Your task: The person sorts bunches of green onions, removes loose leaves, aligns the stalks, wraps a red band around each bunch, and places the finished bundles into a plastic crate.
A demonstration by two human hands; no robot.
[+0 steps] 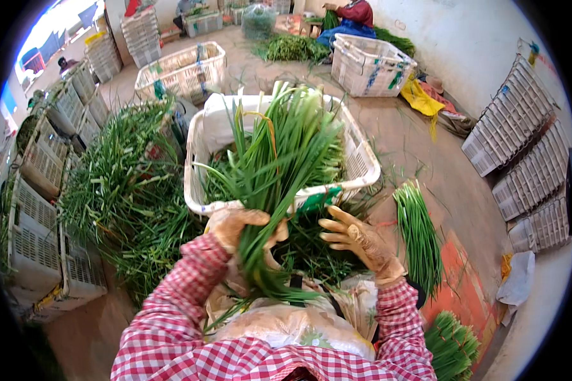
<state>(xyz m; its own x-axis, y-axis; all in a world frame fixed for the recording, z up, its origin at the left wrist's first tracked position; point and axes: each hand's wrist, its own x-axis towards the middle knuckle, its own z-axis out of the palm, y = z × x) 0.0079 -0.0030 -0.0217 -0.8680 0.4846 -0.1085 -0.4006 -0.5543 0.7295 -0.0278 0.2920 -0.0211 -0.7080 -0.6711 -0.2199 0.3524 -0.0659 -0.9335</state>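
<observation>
My left hand [238, 227], in a tan glove, grips a thick bunch of long green chive-like leaves [285, 159] that fans up and away over a white plastic crate [367, 166]. My right hand [356, 238], also gloved, hovers just right of the bunch with fingers spread and holds nothing. The crate in front of me holds more of the same greens. Both sleeves are red-and-white check. A pale plastic sack [286, 324] lies across my lap under the leaf ends.
A big loose heap of greens [124, 190] lies left. Tidy bundles [419, 235] lie right on the concrete floor, another bundle [452, 343] lower right. Empty white crates [370, 63] stand behind, stacked crates [521, 146] line the right wall. A person in red [356, 16] works far back.
</observation>
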